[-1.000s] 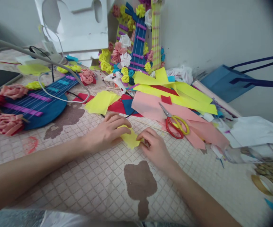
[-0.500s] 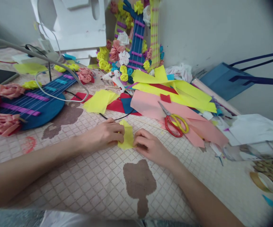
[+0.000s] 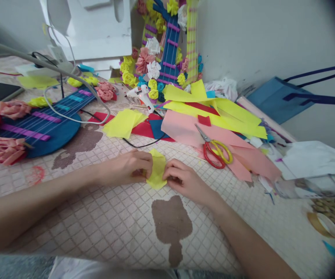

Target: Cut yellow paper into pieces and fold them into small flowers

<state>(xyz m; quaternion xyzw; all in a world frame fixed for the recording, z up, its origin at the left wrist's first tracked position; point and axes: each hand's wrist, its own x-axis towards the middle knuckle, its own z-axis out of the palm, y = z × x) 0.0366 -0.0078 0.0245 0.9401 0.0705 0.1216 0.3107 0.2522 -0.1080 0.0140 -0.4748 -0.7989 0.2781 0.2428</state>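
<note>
A small piece of yellow paper (image 3: pixel 157 169) lies between my two hands over the quilted table cover. My left hand (image 3: pixel 136 166) pinches its left edge, fingers bent and pressed together. On the right edge, the fingertips of my right hand (image 3: pixel 177 175) are closed on the same paper. More yellow sheets (image 3: pixel 123 123) rest on red and blue pieces behind my left hand. Scissors (image 3: pixel 213 149) with red and yellow handles lie on pink sheets (image 3: pixel 181 128) to the right.
A blue paper guitar (image 3: pixel 54 135) with roses lies at the left under a white cable. A white glue gun (image 3: pixel 141 97) stands behind, near flower-covered guitars (image 3: pixel 169 58). At the right are a blue bag (image 3: pixel 280 99) and a tape roll (image 3: pixel 320 224).
The yellow paper shows more of its surface and reaches slightly lower between my hands. My left fingers have shifted a little on its edge; my right hand has barely moved.
</note>
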